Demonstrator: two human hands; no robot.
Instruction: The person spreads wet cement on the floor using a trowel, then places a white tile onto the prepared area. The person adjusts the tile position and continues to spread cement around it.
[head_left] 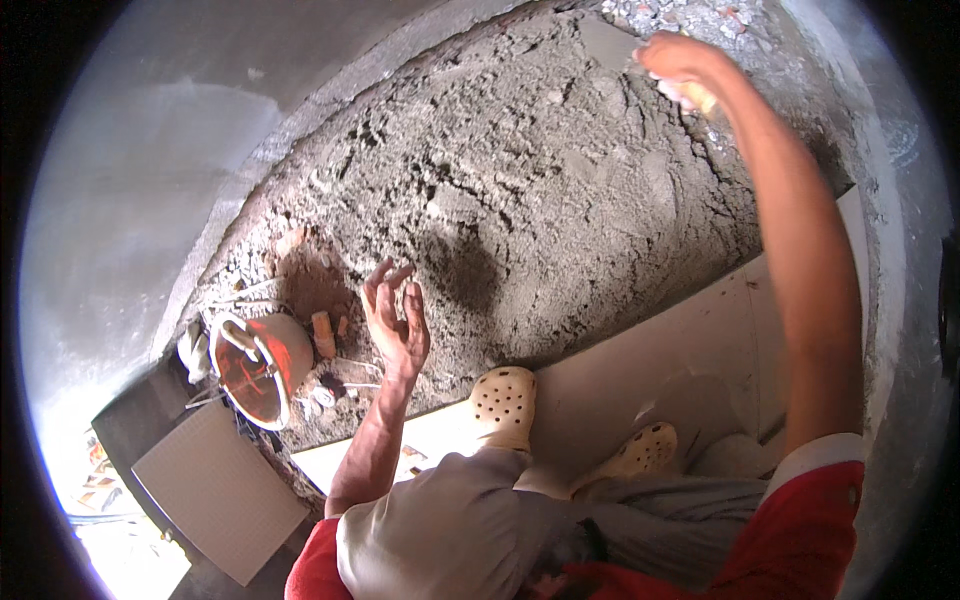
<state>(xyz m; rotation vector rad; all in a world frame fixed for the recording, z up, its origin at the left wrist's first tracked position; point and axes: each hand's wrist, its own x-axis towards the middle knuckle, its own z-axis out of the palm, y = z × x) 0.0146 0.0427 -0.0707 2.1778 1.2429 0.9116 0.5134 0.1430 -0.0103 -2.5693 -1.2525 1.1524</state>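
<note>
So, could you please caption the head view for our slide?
Right hand gripping a yellow-and-white object over rough grey mortar, left hand open, empty.

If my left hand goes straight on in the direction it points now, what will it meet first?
Probably the mortar ahead of the left hand, though its height above it is unclear.

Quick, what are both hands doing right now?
Left hand: open, empty, fingers curled.
Right hand: closed around a yellow and white thing I can't identify.
</note>
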